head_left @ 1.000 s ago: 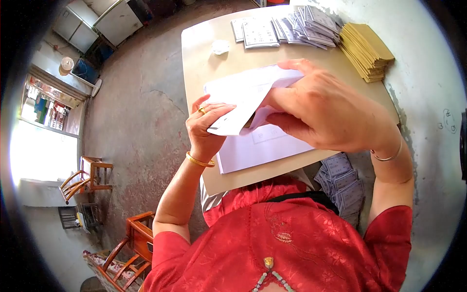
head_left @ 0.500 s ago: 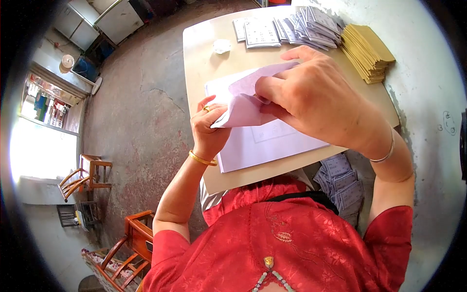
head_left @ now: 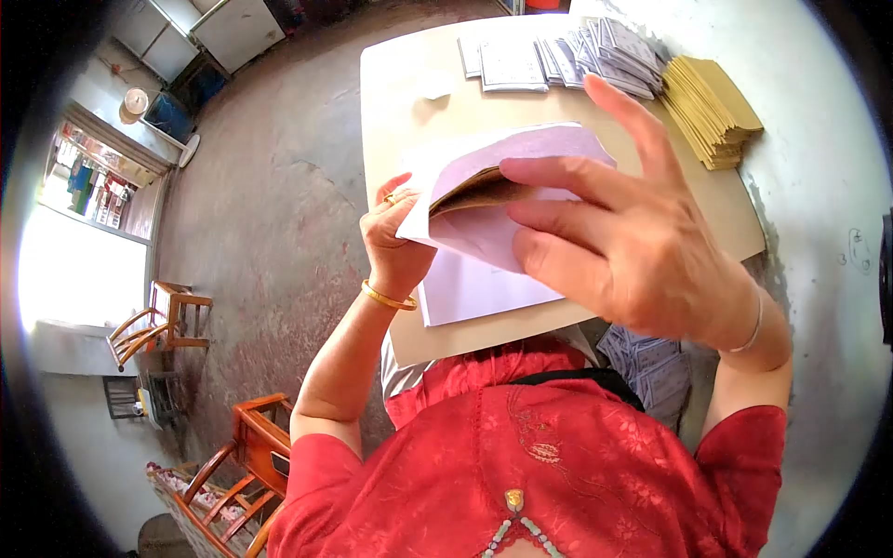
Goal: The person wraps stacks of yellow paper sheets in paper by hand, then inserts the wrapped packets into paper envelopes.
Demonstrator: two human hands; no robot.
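Note:
A white paper point(head_left: 558, 139) is folded around a brown envelope point(head_left: 484, 192), whose dark mouth gapes towards the right. My left hand point(head_left: 398, 228) pinches the left end of the folded paper. At the open right side is my right hand point(head_left: 623, 223), its fingers spread, the fingertips at the brown edge and the paper; no firm grip shows. Beneath lie flat white printed sheets point(head_left: 474, 293) on the table.
Bundles of folded printed papers point(head_left: 512, 67) lie at the table's point(head_left: 400, 93) far edge, beside a stack of yellow-brown envelopes point(head_left: 712, 112). A small white item point(head_left: 433, 87) is at the far left. More folded packets point(head_left: 646, 372) are below the near edge. Wooden chairs point(head_left: 260, 446) stand left.
The folded paper has opened wider, showing the brown envelope inside. My right hand has loosened and its fingers have spread. My left hand keeps its hold at the left end.

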